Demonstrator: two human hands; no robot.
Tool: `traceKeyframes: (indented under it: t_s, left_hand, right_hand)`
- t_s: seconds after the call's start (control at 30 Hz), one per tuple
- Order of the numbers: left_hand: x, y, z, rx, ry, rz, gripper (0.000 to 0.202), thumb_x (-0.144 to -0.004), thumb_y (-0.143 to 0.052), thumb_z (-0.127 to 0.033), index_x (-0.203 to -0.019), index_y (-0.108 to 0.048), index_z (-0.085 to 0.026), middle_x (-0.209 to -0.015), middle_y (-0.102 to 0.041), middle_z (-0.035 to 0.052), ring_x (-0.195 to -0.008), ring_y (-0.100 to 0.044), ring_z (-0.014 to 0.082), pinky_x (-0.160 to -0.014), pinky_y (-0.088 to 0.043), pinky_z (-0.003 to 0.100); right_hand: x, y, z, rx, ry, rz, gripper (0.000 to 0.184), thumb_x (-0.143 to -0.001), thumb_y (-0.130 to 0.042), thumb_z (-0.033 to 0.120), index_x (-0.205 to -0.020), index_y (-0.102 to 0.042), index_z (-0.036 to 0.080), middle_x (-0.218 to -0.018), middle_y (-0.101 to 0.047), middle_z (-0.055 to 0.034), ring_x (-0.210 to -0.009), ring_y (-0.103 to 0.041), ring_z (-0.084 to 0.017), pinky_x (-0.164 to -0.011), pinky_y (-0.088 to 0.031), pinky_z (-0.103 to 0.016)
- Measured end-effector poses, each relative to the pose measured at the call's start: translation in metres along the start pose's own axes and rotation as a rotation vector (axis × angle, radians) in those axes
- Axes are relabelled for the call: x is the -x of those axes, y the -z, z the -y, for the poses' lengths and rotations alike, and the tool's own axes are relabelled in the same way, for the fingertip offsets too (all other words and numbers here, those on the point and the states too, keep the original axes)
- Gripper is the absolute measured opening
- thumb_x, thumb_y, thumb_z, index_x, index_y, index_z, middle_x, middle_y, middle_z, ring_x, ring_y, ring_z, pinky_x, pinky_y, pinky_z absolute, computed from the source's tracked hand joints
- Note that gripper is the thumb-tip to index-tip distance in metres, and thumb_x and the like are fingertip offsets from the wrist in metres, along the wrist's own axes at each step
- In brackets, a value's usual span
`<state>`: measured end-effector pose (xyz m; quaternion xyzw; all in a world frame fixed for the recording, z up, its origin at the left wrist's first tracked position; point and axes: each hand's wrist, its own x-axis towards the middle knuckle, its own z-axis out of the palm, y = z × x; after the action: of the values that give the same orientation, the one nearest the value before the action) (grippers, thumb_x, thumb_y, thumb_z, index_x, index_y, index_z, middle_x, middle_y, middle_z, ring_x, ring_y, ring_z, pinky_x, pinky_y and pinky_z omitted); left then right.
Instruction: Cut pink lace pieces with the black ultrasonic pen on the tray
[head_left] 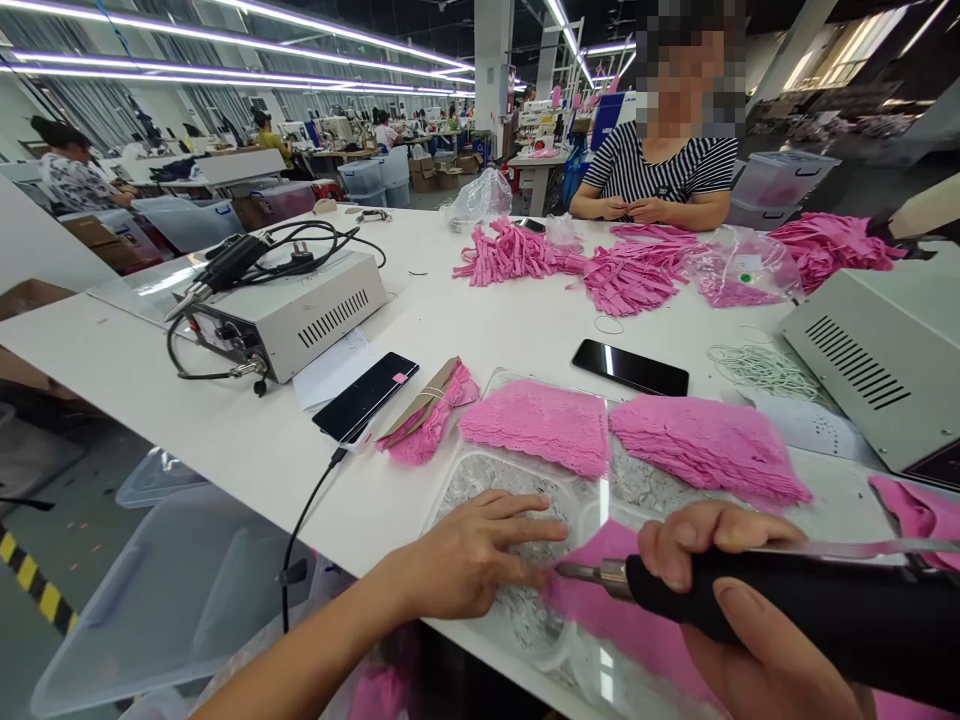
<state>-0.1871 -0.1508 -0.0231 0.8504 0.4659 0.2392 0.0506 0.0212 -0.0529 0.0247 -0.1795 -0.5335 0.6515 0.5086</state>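
My right hand (750, 590) grips a thick black handpiece (810, 610) with a narrow metal tip that points left. The tip meets a pink piece of fabric (622, 610) lying over a clear plastic tray (495, 625). My left hand (480, 550) reaches in from the lower left, palm down with fingers spread. One fingertip rests at the fabric's left edge, close to the metal tip. Behind both hands lie two stacks of pink lace-edged fabric, the left stack (540, 425) and the right stack (705, 450).
A grey control box (315, 310) with a similar handpiece on top stands left; another box (885, 350) stands right. Two phones, one black phone (630, 368), a banded pink bundle (431, 412) and pink strips (637, 275) lie about. Opposite sits a person in a striped shirt (664, 165).
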Motion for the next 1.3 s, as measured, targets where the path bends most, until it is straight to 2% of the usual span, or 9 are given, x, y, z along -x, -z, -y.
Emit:
traceKeyframes:
  t_s: [0.07,0.17,0.3,0.47,0.57,0.73,1.0,1.3]
  left_hand:
    - [-0.001,0.002,-0.001,0.035,-0.002,-0.036,0.041,-0.074,-0.041,-0.001,-0.097,-0.069,-0.02,-0.132,-0.06,-0.0003,-0.132,-0.046,0.0218,-0.103,-0.042,0.036]
    - [-0.004,0.006,-0.003,0.091,-0.017,-0.057,0.04,-0.078,-0.041,-0.005,-0.107,-0.065,-0.019,-0.129,-0.062,0.0016,-0.131,-0.047,0.022,-0.104,-0.04,0.036]
    - [-0.009,0.015,-0.006,0.103,-0.044,0.039,0.04,-0.083,-0.043,-0.011,-0.119,-0.059,-0.019,-0.134,-0.059,0.0018,-0.132,-0.046,0.0232,-0.107,-0.036,0.038]
    - [-0.014,0.023,-0.009,0.082,-0.03,0.21,0.039,-0.086,-0.044,-0.015,-0.123,-0.057,-0.021,-0.139,-0.054,0.0002,-0.136,-0.041,0.0254,-0.11,-0.033,0.041]
    - [-0.014,0.026,-0.009,0.078,-0.02,0.255,0.04,-0.086,-0.046,-0.014,-0.124,-0.056,-0.022,-0.14,-0.052,-0.001,-0.138,-0.038,0.0256,-0.111,-0.032,0.042]
    - [-0.013,0.026,-0.008,0.078,-0.027,0.242,0.04,-0.085,-0.047,-0.013,-0.123,-0.056,-0.022,-0.139,-0.054,-0.0023,-0.139,-0.037,0.0244,-0.112,-0.031,0.041]
    - [-0.015,0.024,-0.009,0.115,-0.026,0.183,0.038,-0.084,-0.048,-0.011,-0.12,-0.057,-0.022,-0.131,-0.061,0.001,-0.137,-0.04,0.0231,-0.112,-0.03,0.038]
    - [-0.013,0.02,-0.009,0.112,-0.037,0.117,0.035,-0.087,-0.045,-0.014,-0.118,-0.058,-0.022,-0.123,-0.066,-0.0006,-0.13,-0.047,0.023,-0.107,-0.033,0.038]
  right_hand:
    - [-0.007,0.01,0.005,0.011,-0.011,-0.093,0.016,-0.073,-0.075,0.023,-0.079,-0.06,0.025,-0.075,-0.054,0.0021,-0.057,-0.055,-0.011,-0.059,-0.058,-0.031]
    - [-0.018,0.029,0.013,0.046,0.008,-0.226,0.023,-0.065,-0.079,0.02,-0.075,-0.06,0.024,-0.075,-0.052,0.0031,-0.059,-0.055,-0.011,-0.063,-0.058,-0.031]
    - [-0.027,0.046,0.013,0.038,0.054,-0.301,0.019,-0.066,-0.076,0.019,-0.076,-0.061,0.023,-0.076,-0.052,0.0033,-0.059,-0.053,-0.01,-0.063,-0.056,-0.028]
    - [-0.024,0.048,0.0,0.032,0.067,-0.249,0.013,-0.073,-0.07,0.019,-0.08,-0.06,0.024,-0.078,-0.052,0.0029,-0.061,-0.054,-0.01,-0.064,-0.054,-0.03]
    - [-0.022,0.046,-0.005,0.044,0.078,-0.216,0.012,-0.076,-0.069,0.02,-0.081,-0.06,0.024,-0.08,-0.052,0.0022,-0.061,-0.054,-0.01,-0.064,-0.053,-0.032]
    - [-0.023,0.044,-0.005,0.04,0.064,-0.21,0.011,-0.076,-0.069,0.02,-0.081,-0.06,0.024,-0.08,-0.052,0.002,-0.061,-0.054,-0.011,-0.064,-0.053,-0.032]
    - [-0.023,0.044,-0.008,0.068,0.075,-0.181,0.012,-0.078,-0.069,0.021,-0.082,-0.059,0.025,-0.08,-0.053,0.0017,-0.062,-0.054,-0.011,-0.065,-0.053,-0.031]
    - [-0.022,0.043,-0.006,0.071,0.055,-0.226,0.014,-0.074,-0.069,0.018,-0.081,-0.059,0.024,-0.079,-0.052,0.0021,-0.061,-0.053,-0.011,-0.065,-0.054,-0.032]
